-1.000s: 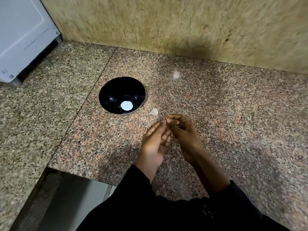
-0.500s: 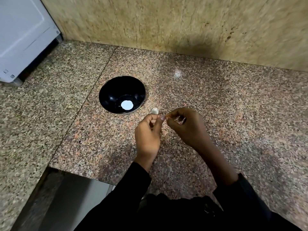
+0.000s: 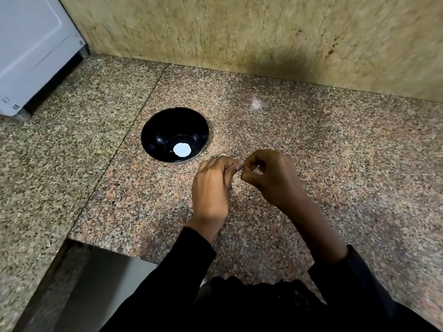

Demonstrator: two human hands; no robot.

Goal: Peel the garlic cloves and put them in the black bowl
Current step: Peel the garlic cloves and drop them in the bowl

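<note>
The black bowl (image 3: 153,137) stands on the granite counter, with a round white patch (image 3: 182,149) at its bottom. Just right of and nearer than the bowl, my left hand (image 3: 211,188) and my right hand (image 3: 273,180) meet fingertip to fingertip. Both have curled fingers and pinch a small garlic clove between them, which the fingers almost wholly hide. A pale sliver of another clove (image 3: 223,155) shows on the counter behind my left knuckles, close to the bowl's rim.
A white appliance (image 3: 36,49) stands at the far left against the stone wall (image 3: 263,32). The counter's front edge (image 3: 100,246) steps back at the lower left, with a gap below. A pale spot (image 3: 256,104) lies on the counter behind my hands.
My left hand has turned from open, palm-up fingers to a curled pinch. Both hands have risen slightly toward the bowl and now cover most of the loose clove on the counter.
</note>
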